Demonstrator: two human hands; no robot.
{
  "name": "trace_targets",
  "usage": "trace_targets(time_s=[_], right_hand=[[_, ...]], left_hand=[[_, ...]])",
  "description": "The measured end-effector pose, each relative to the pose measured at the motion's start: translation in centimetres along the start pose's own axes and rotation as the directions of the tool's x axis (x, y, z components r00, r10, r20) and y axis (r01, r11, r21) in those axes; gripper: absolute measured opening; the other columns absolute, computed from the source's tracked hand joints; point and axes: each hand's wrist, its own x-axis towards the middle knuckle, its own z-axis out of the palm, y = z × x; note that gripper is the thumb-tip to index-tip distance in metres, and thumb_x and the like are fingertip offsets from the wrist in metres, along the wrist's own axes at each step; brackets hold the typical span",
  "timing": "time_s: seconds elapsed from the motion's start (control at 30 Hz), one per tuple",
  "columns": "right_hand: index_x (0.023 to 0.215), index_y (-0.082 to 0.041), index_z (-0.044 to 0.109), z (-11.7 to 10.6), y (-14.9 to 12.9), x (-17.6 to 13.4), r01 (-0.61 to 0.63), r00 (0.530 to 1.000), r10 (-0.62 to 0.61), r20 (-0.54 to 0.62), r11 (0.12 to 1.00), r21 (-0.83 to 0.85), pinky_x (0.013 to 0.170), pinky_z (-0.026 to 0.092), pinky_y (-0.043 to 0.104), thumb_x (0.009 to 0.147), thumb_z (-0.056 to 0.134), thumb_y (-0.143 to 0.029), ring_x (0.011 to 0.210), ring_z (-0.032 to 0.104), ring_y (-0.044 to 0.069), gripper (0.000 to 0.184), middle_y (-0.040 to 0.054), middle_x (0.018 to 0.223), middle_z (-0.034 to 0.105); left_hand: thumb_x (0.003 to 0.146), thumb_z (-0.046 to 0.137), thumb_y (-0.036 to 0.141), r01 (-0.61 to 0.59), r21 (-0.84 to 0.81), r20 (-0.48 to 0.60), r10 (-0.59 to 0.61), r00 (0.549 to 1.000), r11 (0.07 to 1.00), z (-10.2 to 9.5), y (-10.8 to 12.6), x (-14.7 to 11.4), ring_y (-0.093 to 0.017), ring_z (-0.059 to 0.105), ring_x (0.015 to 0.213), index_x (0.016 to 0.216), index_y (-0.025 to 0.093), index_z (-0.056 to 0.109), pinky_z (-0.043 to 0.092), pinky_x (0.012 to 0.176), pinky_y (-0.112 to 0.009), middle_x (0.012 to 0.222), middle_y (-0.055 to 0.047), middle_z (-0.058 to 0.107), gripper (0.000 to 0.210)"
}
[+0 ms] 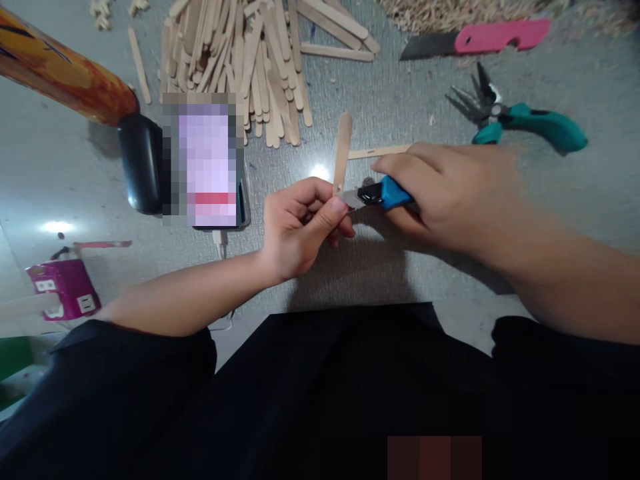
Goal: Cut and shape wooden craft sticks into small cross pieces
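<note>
1. Where the far left of the table (425, 93) shows, an orange container (75, 70) is at the top, and nearer the person is a purple socket block (67, 273).
2. Just right of the container is a black case (140, 163); a single stick (139, 65) lies above it.
3. Beside the case is a phone (207, 160), its screen blurred into squares, with a white cable (220, 247) at its near end.
4. Behind the phone and further right spreads a heap of flat wooden sticks (225, 53), many overlapping.
5. Near the middle, the left hand (300, 230) is clamped on the lower end of the held stick (343, 147), which points away from the person, clear of the heap.
6. At that lower end, close to the left thumb, is the blade of a blue knife (395, 192); whether its edge is biting into the wood, I cannot tell.
7. The right hand (450, 190) is wrapped around the knife's handle. A loose stick (383, 152) with a small dark mark lies just beyond, partly hidden by that hand.
8. Further right, wood scraps (445, 17) lie along the top, with a pink knife (500, 37) below them and green-handled pliers (545, 127), jaws apart, nearer the right hand.
</note>
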Motion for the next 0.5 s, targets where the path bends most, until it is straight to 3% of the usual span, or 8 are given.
trace_targets(time_s=[0.13, 0.33, 0.5], right_hand=[[0.153, -0.018, 0.073, 0.25, 0.36, -0.13, 0.064, 0.997, -0.065, -0.044, 0.998, -0.030, 0.069, 0.031, 0.043, 0.118, 0.035, -0.079, 0.093, 0.077, 0.036, 0.080, 0.0190, 0.122, 0.086], [0.147, -0.016, 0.074, 0.71, 0.77, 0.05, 0.098, 0.994, -0.098, -0.055, 0.995, 0.010, 0.068, 0.027, 0.041, 0.111, 0.001, -0.093, 0.094, 0.077, 0.034, 0.111, 0.0190, 0.128, 0.086], [0.137, -0.022, 0.075, 0.10, 0.67, 0.26, 0.030, 0.996, -0.033, 0.084, 0.999, 0.036, 0.070, 0.026, 0.042, 0.112, 0.006, -0.089, 0.097, 0.072, 0.032, 0.100, 0.0166, 0.125, 0.083]], left_hand=[[0.112, 0.083, 0.040, -0.012, -0.015, 0.000, 0.012, 1.000, 1.000, 0.09, 0.07, -0.01, -0.006, 0.068, 0.047, 0.088, 0.018, 0.076, 0.052, 0.044, -0.014, 0.069, 0.002, 0.081, 0.033], [0.109, 0.087, 0.042, 0.060, -0.064, 0.016, -0.059, 0.998, 0.996, 0.00, 0.16, 0.09, -0.007, 0.068, 0.047, 0.087, 0.017, 0.078, 0.053, 0.043, -0.014, 0.068, 0.001, 0.080, 0.035], [0.111, 0.084, 0.040, 0.082, -0.165, 0.129, -0.061, 0.990, 0.983, -0.29, 0.11, 0.20, -0.011, 0.077, 0.055, 0.091, 0.017, 0.083, 0.057, 0.044, -0.015, 0.071, 0.000, 0.081, 0.030]])
